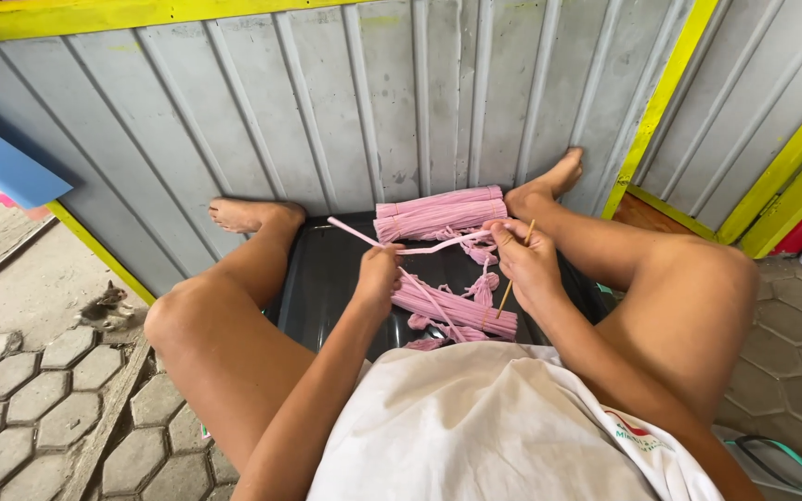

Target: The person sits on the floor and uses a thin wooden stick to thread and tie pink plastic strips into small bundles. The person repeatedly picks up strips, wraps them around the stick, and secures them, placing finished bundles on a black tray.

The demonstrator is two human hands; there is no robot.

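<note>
Over black tray (pixel 327 278), left hand (pixel 378 278) pinching pink strip (pixel 433 249)

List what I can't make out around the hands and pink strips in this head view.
- Left hand: fingertips curl away, so its grip on the long pink strip is unclear.
- Thin wooden stick: middle hidden by the right hand.
- Black plastic tray: near edge covered by white cloth.

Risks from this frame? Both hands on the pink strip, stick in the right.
1. The pink strip, stretched between left hand and right hand, may tear or slip if pulled harder.
2. The thin stick looks easy to snap or drop.
3. The loose pink scraps on the black tray might tangle with the strip.
</note>
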